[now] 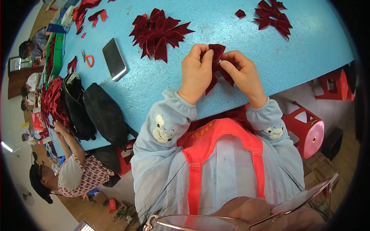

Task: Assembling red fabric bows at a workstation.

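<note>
Between my two hands is a dark red velvet ribbon bow point(217, 49), held just over the near side of the table. My left hand point(195, 73) pinches its upper loop between thumb and fingers. My right hand point(243, 72) is closed on its other side, the thumb close to the middle. Two pointed tails hang below the fingers; the knot is partly hidden. Beyond my left hand lies a heap of similar bows point(158, 34), and a smaller group of bows point(273, 20) sits at the far right, with a small velvet scrap point(240, 14) beside it.
A blue table point(154, 81) spans the front. Left of me are a phone point(114, 59), orange-handled scissors point(89, 60), black bags point(106, 111) and a green tray point(58, 54). A co-worker point(83, 169) handles red ribbon there. Red stools point(306, 129) stand at right.
</note>
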Demonstrator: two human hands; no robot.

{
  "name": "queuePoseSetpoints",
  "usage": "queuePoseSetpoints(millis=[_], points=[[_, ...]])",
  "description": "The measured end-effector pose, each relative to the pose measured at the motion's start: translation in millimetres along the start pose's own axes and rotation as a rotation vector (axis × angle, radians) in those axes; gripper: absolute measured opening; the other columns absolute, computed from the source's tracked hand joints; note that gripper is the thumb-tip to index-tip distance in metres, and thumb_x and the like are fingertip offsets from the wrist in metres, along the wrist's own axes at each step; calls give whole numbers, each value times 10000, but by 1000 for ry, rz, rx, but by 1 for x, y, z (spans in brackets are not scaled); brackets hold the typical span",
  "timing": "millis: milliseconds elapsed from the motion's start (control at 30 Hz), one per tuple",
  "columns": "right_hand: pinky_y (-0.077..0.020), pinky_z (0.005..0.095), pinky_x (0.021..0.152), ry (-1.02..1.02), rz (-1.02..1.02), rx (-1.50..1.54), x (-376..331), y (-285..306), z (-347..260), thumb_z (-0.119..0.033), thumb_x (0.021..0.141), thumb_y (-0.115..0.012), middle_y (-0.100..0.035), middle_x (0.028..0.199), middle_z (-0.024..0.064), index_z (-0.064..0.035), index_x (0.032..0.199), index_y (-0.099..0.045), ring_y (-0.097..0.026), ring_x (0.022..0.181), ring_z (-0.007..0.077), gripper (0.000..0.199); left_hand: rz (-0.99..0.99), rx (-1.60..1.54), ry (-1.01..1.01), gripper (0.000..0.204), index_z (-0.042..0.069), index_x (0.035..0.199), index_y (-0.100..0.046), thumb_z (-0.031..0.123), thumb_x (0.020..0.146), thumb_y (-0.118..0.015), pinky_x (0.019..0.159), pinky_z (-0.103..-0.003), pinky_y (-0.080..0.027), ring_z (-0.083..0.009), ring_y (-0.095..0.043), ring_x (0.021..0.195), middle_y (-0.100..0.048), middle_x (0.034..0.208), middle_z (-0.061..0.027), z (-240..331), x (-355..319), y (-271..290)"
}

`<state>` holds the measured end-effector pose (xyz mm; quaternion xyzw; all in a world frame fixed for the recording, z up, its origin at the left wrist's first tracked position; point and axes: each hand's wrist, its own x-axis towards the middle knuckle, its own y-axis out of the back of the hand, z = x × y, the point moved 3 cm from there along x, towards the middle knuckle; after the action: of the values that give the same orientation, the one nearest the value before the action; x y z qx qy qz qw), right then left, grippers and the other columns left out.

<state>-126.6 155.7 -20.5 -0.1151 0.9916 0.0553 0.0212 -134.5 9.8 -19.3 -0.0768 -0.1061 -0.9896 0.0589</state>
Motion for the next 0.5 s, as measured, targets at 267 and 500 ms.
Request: queuePoseSetpoints(millis=[267, 500], points=[[-410, 189, 584, 206, 361, -111, 9, -3, 0, -73, 825, -592, -565, 761, -15, -8, 893, -555, -492, 665, 48, 101, 53, 108, -180, 85, 5, 869, -533, 84, 844, -554, 581, -315, -456, -199, -572, 641, -595, 772, -122, 11, 6, -13], [-421, 184, 634, 129, 273, -63, 14, 1, 14, -49, 834, -572, -567, 827, -2, -8, 911, -545, -512, 700, 59, 92, 32, -221, 171, 88, -1, 876, -513, 81, 860, -539, 595, -278, -439, -134, -521, 669, -570, 757, -81, -10, 9, -11]])
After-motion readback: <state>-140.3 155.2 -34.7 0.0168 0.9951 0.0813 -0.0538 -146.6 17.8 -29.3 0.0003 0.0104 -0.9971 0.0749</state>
